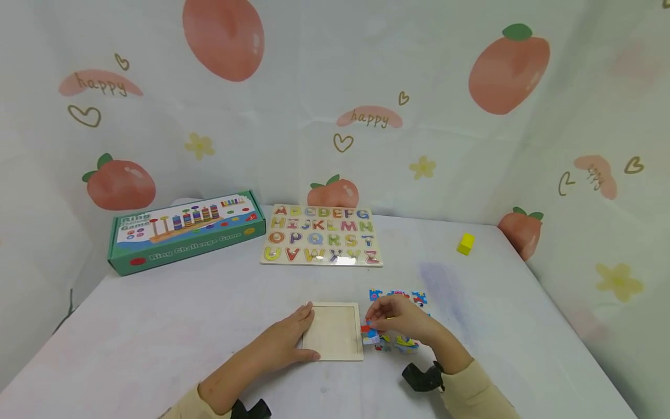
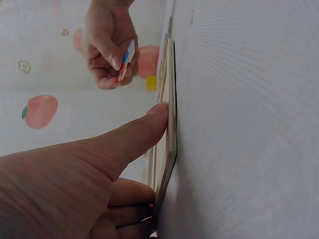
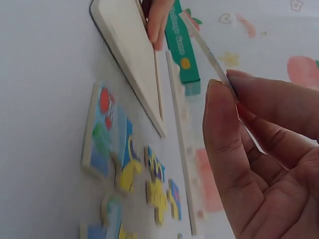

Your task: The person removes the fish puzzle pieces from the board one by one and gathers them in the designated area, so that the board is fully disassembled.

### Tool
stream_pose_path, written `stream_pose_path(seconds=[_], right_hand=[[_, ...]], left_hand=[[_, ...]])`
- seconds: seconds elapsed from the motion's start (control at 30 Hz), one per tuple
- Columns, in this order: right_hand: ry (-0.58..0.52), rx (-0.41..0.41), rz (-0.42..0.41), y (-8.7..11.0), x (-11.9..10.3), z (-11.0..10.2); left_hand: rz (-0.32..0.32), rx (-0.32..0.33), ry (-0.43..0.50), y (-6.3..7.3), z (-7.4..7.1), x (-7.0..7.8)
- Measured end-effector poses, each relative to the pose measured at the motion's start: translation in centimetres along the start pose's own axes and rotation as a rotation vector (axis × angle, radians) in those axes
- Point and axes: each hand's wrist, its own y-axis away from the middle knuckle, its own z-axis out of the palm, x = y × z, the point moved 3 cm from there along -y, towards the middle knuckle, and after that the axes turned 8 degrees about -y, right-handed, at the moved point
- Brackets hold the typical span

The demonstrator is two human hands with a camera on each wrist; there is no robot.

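A shallow wooden puzzle tray (image 1: 332,333) lies flat on the table. My left hand (image 1: 285,340) holds it by its left side, thumb (image 2: 158,112) on the near rim and the other fingers along the far left edge. Between thumb and fingertips my right hand (image 1: 400,319) pinches a jigsaw piece (image 1: 370,336), blue and red on its face, raised beside the tray's right edge. In the right wrist view that piece (image 3: 207,52) shows nearly edge-on. Beneath the right hand lie several loose jigsaw pieces (image 3: 102,132), blue with yellow parts, partly covered by the hand in the head view.
Behind the tray lies a wooden alphabet board (image 1: 321,235). A green ring game box (image 1: 188,233) stands at the back left, and a yellow block (image 1: 466,244) sits at the back right. A patterned cloth (image 1: 293,116) hangs behind the white table (image 1: 183,326).
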Motion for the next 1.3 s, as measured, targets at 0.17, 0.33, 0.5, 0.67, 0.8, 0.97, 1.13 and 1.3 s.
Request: stream_pose_path(seconds=[0.17, 0.33, 0.5, 0.67, 0.8, 0.97, 1.13, 1.3], right_hand=[[-0.032, 0.023, 0.012, 1.3, 0.9, -1.1], [-0.033, 0.065, 0.019, 2.8, 1.5, -2.5], [-0.076, 0.099, 0.052, 4.3, 2.4, -3.9], [-0.107, 0.123, 0.069, 5.4, 3.0, -5.2], [-0.099, 0.161, 0.087, 6.1, 3.3, -6.0], [-0.087, 0.169, 0.131, 6.7, 4.1, -6.5], [-0.071, 0.173, 0.159, 7.2, 5.1, -7.0], [-0.068, 0.182, 0.176, 7.5, 5.7, -7.5]], left_hand=[[0.001, -0.005, 0.005, 0.1, 0.0, 0.1], [0.004, -0.002, 0.000, 0.1, -0.1, 0.2], [0.002, 0.002, 0.013, 0.2, -0.1, 0.3], [-0.006, 0.004, 0.018, 0.3, -0.1, 0.2], [0.002, 0.001, 0.014, 0.2, -0.1, 0.2], [0.011, -0.002, 0.012, 0.1, 0.0, 0.1], [-0.001, 0.003, 0.009, 0.0, -0.1, 0.0], [-0.003, 0.002, 0.010, 0.0, 0.0, 0.0]])
